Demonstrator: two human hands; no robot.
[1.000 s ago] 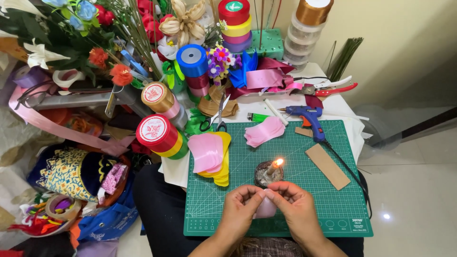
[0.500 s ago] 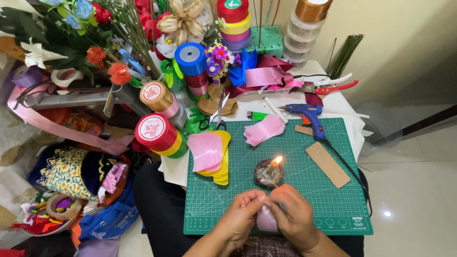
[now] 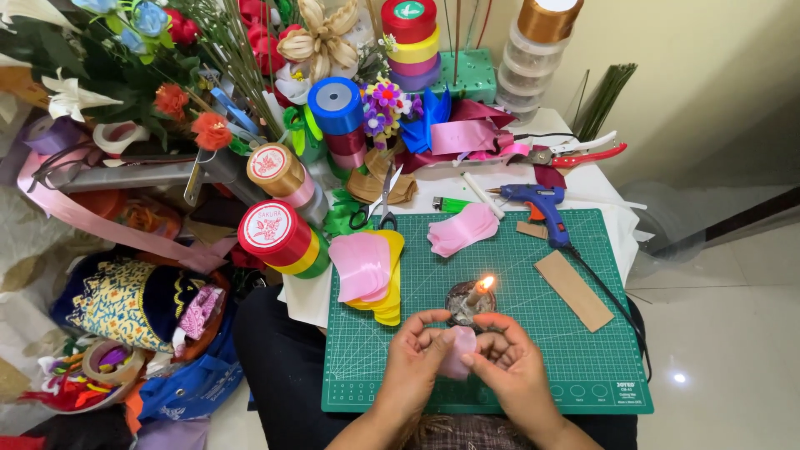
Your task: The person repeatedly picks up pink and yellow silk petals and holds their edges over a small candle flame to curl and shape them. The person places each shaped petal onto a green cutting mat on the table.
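Two hands meet at the near edge of the green cutting mat (image 3: 583, 375), both pinched on one small pink petal (image 3: 458, 352). The left hand (image 3: 414, 360) grips the petal's left side, the right hand (image 3: 510, 367) its lower right. By the mat's left edge lies a stack of pink and yellow petals (image 3: 368, 273). Just beyond the hands burns a lit candle (image 3: 472, 297). More pink petals (image 3: 462, 228) sit near the far edge, a blue glue gun (image 3: 537, 202) at the far right corner, a cardboard strip (image 3: 573, 289) towards the right edge.
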